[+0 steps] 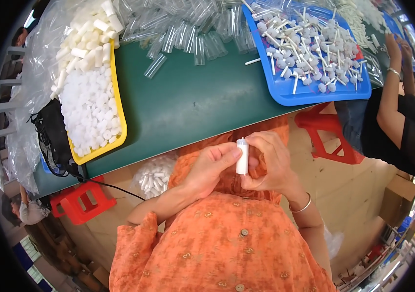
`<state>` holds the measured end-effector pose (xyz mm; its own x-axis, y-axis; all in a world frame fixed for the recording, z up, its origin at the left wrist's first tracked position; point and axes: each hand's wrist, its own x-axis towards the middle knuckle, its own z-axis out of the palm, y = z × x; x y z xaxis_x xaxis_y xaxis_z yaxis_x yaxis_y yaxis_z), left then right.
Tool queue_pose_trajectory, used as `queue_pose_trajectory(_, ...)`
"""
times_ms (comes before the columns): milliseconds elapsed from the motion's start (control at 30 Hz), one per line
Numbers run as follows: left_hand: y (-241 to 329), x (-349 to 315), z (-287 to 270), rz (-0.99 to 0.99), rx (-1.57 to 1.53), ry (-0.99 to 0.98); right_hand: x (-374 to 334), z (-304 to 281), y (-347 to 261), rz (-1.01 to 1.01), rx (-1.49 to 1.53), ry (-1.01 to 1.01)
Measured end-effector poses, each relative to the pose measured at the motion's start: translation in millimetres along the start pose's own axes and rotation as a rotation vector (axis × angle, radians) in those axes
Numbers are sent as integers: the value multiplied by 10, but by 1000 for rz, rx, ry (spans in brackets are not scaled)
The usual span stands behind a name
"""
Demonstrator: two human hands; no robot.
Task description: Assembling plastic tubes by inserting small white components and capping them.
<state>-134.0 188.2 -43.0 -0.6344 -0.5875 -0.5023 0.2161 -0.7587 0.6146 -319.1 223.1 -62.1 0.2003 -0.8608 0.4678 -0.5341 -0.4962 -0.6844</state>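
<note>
Over my lap I hold a short upright clear tube with a white filling (pixel 242 159); a small clear fitting shows at its top end. My left hand (pixel 210 168) is closed, its thumb and forefinger pinching the tube's side near the top. From the other side my right hand (pixel 274 163) grips it lengthwise, with a fingertip at the upper end and the thumb at the lower end. Both hands are just off the near edge of the green table (pixel 168 107).
A yellow tray (pixel 122 119) at left holds white plugs and foam cylinders. Clear tubes (pixel 183 36) lie piled at the back. At right, a blue tray (pixel 285 100) holds white sticks with round pieces. Red stools (pixel 85 202) stand nearby. Another person's arm (pixel 392 92) is at far right.
</note>
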Motion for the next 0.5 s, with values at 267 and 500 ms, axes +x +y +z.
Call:
queue_pose_trajectory(267, -216, 112, 38, 33, -16, -69, -54, -67, -124, 122, -27, -25)
queue_pose_trajectory(500, -99, -440, -464, -130, -237, 268, 208, -48, -276, 126, -12, -283)
